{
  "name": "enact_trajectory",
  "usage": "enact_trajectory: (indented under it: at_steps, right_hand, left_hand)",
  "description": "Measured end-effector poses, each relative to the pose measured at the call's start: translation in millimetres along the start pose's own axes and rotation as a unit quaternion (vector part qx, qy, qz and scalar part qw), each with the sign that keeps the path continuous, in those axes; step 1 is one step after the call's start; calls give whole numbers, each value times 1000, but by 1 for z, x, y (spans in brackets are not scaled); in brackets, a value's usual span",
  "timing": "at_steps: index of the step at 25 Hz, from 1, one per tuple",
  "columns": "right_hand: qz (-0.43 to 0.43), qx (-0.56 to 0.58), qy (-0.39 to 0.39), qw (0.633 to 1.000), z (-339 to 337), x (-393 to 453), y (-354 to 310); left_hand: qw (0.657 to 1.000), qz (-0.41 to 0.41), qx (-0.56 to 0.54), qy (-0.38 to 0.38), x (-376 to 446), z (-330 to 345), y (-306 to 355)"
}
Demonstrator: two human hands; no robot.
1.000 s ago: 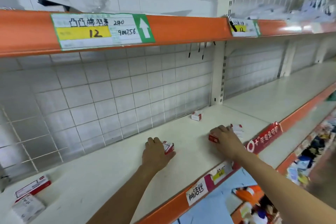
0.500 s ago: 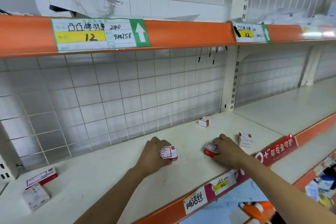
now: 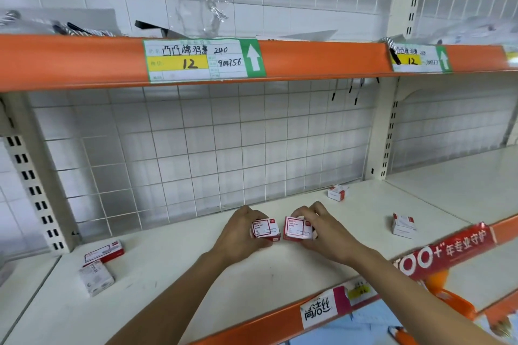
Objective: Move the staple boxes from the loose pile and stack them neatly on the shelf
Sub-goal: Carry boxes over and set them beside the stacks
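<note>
My left hand (image 3: pixel 238 232) grips a small red-and-white staple box (image 3: pixel 265 230), and my right hand (image 3: pixel 322 230) grips a second staple box (image 3: pixel 297 228). Both boxes are held side by side, almost touching, just above the cream shelf (image 3: pixel 196 283) near its middle. A lone staple box (image 3: pixel 336 192) lies at the back by the wire grid. A small stack of staple boxes (image 3: pixel 403 225) sits to the right. On the far left lie a flat red-and-white box (image 3: pixel 103 252) and a white box (image 3: pixel 96 277).
A wire grid back panel (image 3: pixel 196 148) closes the rear of the shelf. An orange upper shelf edge (image 3: pixel 84 61) with price labels hangs overhead. A perforated upright (image 3: pixel 388 134) divides the bays. The orange front rail (image 3: pixel 280 319) carries labels, with goods on the lower shelf below.
Both hands have drawn together toward the shelf's middle, bringing their two boxes side by side. The view has shifted left and upward.
</note>
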State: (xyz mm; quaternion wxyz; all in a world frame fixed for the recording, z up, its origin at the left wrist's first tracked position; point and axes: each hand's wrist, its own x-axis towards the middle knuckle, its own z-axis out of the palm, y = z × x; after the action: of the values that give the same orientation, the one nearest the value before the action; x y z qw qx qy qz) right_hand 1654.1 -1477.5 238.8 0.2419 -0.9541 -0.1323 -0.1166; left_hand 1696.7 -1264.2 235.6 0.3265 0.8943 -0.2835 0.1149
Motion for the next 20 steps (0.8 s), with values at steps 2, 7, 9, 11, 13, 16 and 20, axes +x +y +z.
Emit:
enact_trajectory:
  at_steps: [2, 7, 9, 11, 13, 16, 20]
  right_hand:
    - [-13, 6, -14, 1000, 7, 5, -10]
    - [-21, 8, -30, 999, 22, 15, -42]
    - [-28, 12, -36, 999, 29, 19, -60]
    - [-39, 20, -40, 998, 38, 24, -78]
    - [-61, 22, -41, 997, 51, 31, -103]
    - [-98, 36, -35, 994, 75, 42, -148]
    - [-144, 56, -26, 988, 109, 57, -204]
  left_hand:
    - [1000, -6, 17, 1, -6, -7, -5]
    - [999, -33, 23, 14, -26, -33, -30]
    - [999, -46, 21, 20, -36, -49, -41]
    - [998, -59, 24, 30, -48, -65, -53]
    - [996, -75, 29, 43, -64, -86, -70]
    - [992, -105, 34, 68, -95, -126, -96]
    - [986, -120, 32, 110, -135, -173, -121]
